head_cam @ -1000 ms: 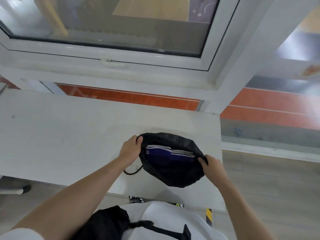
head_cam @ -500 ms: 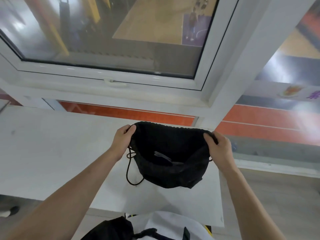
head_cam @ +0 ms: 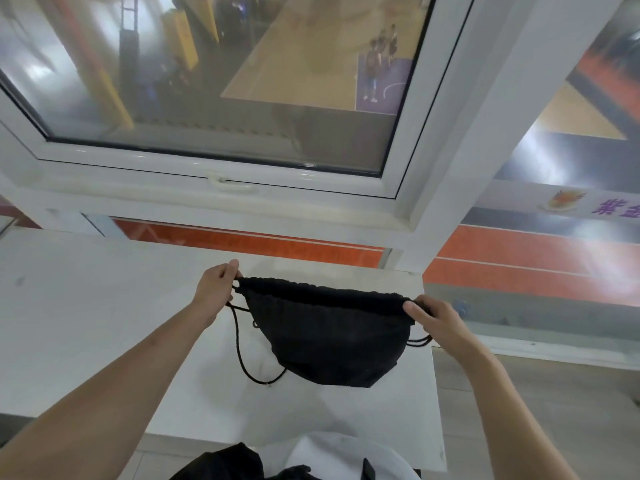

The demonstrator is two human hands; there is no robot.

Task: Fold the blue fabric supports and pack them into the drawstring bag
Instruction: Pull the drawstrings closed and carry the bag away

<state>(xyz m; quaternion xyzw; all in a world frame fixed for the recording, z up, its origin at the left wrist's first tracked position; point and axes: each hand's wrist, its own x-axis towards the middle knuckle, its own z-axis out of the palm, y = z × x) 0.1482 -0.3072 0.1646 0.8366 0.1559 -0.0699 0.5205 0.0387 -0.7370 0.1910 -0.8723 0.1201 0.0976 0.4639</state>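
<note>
Over white table – hands gripping bag

Both bare forearms were extended forward and inward from the lower corners of the head view, the left rising from the lower left, the right from the lower right. The left hand was held slightly farther forward than the right, its fingers curled and pinched shut, thumb tip raised at the top, knuckles turned outward to the left. The right hand was closed in a like pinch, thumb laid flat on top and pointed leftward, the fingers tucked beneath. The two hands were kept well apart, wrists nearly straight, palms turned toward one another.
</note>
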